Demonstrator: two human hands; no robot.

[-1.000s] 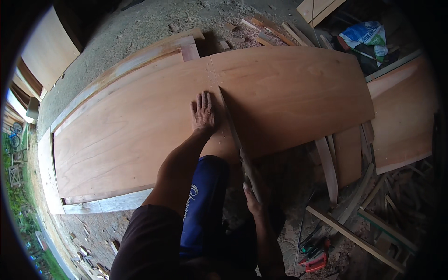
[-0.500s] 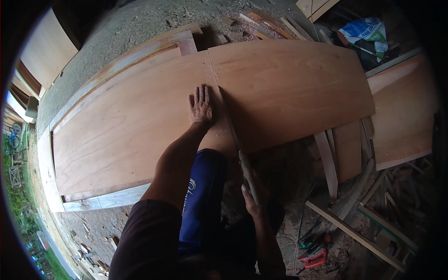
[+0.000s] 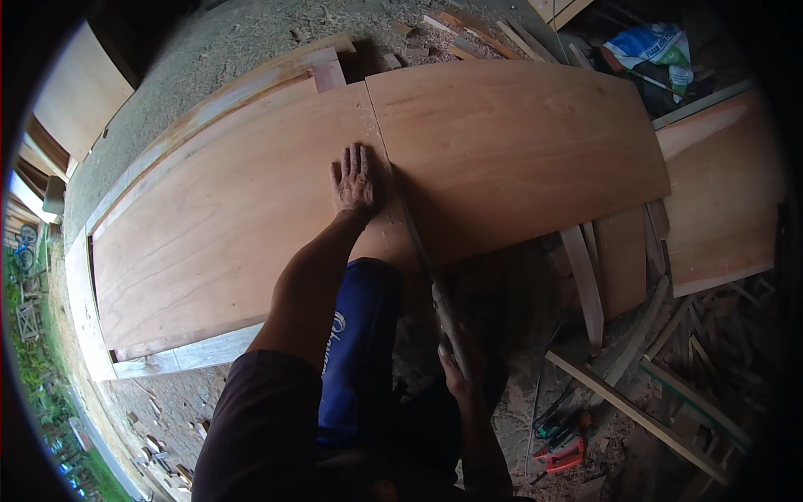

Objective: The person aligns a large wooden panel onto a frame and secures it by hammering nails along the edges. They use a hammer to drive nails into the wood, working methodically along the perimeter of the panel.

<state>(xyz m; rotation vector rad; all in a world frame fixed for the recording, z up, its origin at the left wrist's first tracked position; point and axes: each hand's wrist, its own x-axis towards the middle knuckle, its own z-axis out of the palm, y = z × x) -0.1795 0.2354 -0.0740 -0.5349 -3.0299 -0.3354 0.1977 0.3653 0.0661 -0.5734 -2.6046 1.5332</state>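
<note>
A wide plywood sheet (image 3: 217, 217) lies across the view, with a straight cut running through it from the far edge toward me. My left hand (image 3: 355, 186) presses flat on the sheet, just left of the cut, fingers stretched forward. In the cut sits the thin blade of a handsaw (image 3: 449, 322), its handle end hanging off the near edge. My right hand (image 3: 458, 375) is wrapped round that end, its fingers partly in shadow. Right of the cut, the sheet's other part (image 3: 527, 151) is still level with the left part. My knee (image 3: 368, 289) rests by the near edge.
Beneath the sheet is a pale wooden frame (image 3: 188, 356). Offcuts and a wooden strip (image 3: 636, 418) lie at the lower right, beside a red power tool (image 3: 565, 454). Another panel (image 3: 723, 201) and a blue-white bag (image 3: 652, 54) are at the right.
The saw and my right hand have drawn back toward me. My left hand stays in the same place on the sheet, while the whole view has shifted slightly.
</note>
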